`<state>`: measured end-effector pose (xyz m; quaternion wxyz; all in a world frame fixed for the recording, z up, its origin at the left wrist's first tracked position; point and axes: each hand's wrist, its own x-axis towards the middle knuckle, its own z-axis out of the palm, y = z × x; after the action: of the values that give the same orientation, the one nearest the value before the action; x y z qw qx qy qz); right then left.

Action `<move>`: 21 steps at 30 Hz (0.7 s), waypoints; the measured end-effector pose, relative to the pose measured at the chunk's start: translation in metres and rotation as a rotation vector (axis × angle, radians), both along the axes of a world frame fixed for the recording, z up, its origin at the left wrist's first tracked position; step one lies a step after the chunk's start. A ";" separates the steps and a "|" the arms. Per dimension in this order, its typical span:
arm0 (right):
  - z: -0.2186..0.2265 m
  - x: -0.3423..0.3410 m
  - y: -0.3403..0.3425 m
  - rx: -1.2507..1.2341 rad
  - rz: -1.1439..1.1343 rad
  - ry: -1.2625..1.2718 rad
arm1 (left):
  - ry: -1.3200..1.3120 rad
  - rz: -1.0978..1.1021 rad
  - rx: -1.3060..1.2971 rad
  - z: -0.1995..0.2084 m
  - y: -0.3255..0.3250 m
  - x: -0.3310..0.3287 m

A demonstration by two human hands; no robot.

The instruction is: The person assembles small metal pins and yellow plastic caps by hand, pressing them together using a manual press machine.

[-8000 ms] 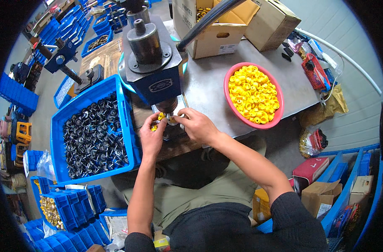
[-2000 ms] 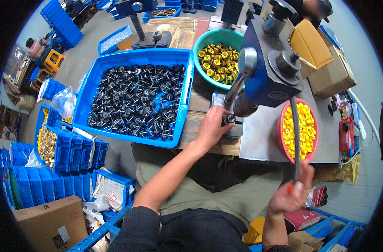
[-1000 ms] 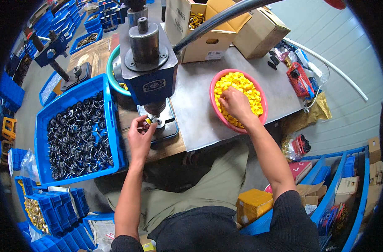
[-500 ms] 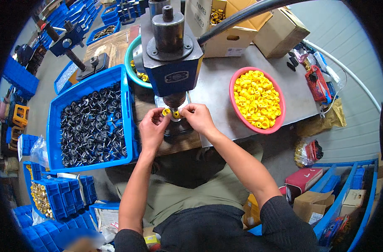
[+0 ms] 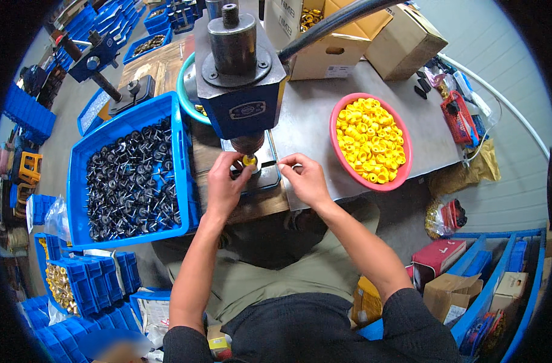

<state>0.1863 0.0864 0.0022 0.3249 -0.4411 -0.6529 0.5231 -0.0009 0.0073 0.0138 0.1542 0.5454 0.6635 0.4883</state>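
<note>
A blue press head (image 5: 243, 109) stands in front of me, its dark threaded ram (image 5: 247, 145) pointing down. Right under the ram is a yellow cap (image 5: 250, 161), pinched at its left side by the thumb and fingers of my left hand (image 5: 225, 184). These fingers partly cover the cap and the metal base (image 5: 265, 179) beneath. To the right of the base, my right hand (image 5: 309, 181) is held in the air. Its fingers are bent, with a gap between thumb and index finger; nothing shows in them.
At left stands a blue crate (image 5: 182, 175) of black parts with metal pins. A pink bowl (image 5: 334, 142) of yellow caps sits on the metal tabletop at right. Behind the press are a teal basin (image 5: 182, 85) and open cardboard boxes (image 5: 324, 60). A thick dark hose crosses above.
My right hand has drawn away from the ram, to the right. My left hand has brought its fingers in under the ram. Two yellow caps showed there before; one shows now.
</note>
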 end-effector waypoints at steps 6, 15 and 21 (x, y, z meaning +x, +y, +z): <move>0.082 0.035 0.013 0.075 -0.051 0.052 | 0.076 -0.021 -0.036 0.000 0.000 0.000; 0.344 0.037 0.038 0.612 -0.310 0.805 | -0.020 -0.010 -0.063 0.003 -0.003 0.004; 0.340 0.128 0.097 0.723 -0.247 0.644 | 0.025 0.001 -0.057 -0.006 0.003 0.009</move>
<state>0.3147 0.1829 0.3421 0.7018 -0.1904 -0.6016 0.3307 0.0077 0.0108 0.0074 0.1614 0.5466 0.6793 0.4623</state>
